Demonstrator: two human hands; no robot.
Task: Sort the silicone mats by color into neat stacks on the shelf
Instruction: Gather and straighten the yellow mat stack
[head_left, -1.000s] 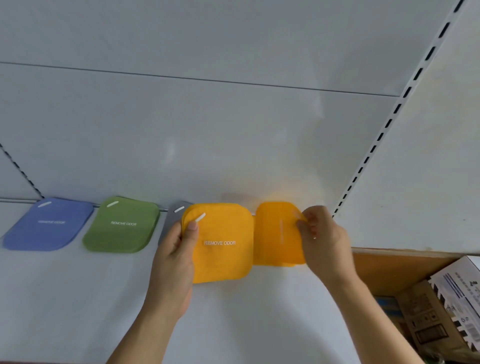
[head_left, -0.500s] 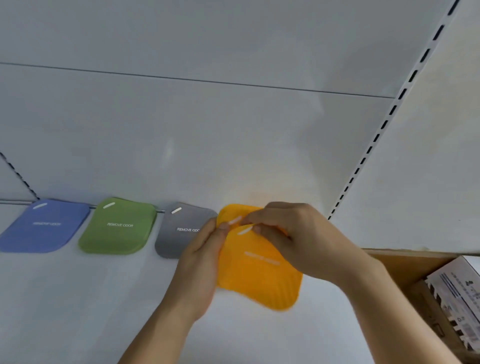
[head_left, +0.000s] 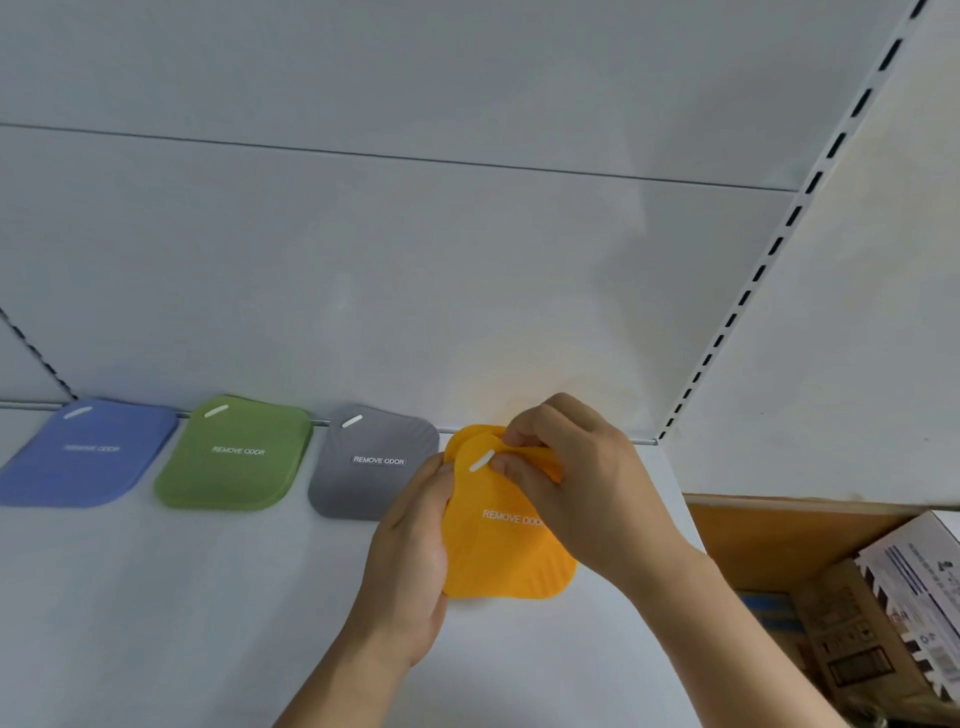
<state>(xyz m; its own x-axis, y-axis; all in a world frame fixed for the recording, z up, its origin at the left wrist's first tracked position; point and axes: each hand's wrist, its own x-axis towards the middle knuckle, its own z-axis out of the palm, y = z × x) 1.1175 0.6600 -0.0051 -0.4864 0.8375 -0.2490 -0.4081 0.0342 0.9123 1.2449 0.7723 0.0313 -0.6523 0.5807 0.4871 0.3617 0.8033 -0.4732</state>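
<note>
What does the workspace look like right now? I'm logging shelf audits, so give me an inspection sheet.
Surface: white shelf, mats lie along its back edge.
Job's things: blue mat, green mat and grey mat flat in a row; orange mats overlapped at the right end, in hand.
Clutter: nothing seen.
Grippers: left hand grips the orange mats' left edge; right hand pinches their top with its fingers.
Cables: nothing seen.
Surroundings: slotted upright; cardboard boxes lower right.
</note>
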